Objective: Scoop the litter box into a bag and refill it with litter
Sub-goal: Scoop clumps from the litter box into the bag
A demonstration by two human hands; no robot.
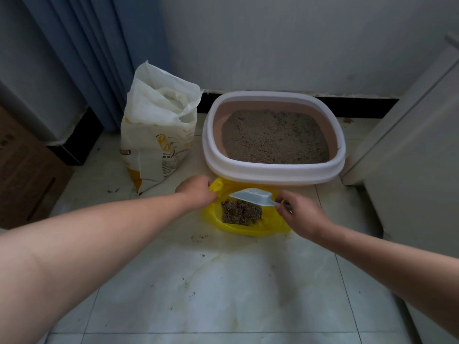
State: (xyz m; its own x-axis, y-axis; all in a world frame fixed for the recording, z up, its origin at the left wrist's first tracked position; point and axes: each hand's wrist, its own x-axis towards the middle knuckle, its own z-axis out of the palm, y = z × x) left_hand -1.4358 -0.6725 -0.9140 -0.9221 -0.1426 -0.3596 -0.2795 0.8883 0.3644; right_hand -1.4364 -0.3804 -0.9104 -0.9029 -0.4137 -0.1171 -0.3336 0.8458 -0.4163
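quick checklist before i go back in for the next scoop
1. bag mouth held open by left hand: ok
2. scoop handle gripped by right hand: ok
3. scoop emptied: cannot tell
4. clumps inside bag: ok
5. floor free of spills: not ok, specks near bag
6. sack open for refill: ok

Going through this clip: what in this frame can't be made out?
Head view only:
- Left hand: fingertips hidden behind its own knuckles, so its grip on the yellow bag is unconfirmed.
- Scoop: handle covered by the right hand.
- Litter sack: print too small to read; fill level hidden by its crumpled top.
- Cardboard box: cut off by the left edge.
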